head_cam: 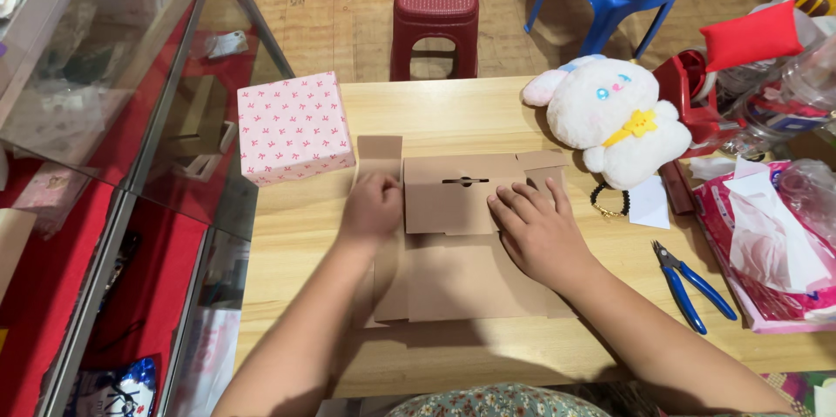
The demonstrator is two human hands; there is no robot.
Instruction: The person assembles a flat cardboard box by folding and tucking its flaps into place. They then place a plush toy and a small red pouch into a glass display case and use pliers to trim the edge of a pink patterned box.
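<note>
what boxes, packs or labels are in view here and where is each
Flat cardboard box: brown, unfolded at table centre, under left hand and right hand.
Gift box: pink cube with small bows, table's far left corner.
Plastic pack: pink and white, crumpled, right edge.
Foil pouch: blue and white, bottom left, below the table.

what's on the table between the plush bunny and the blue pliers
In the head view, a black bead bracelet and a white paper slip lie between the plush bunny and the blue pliers.
</note>
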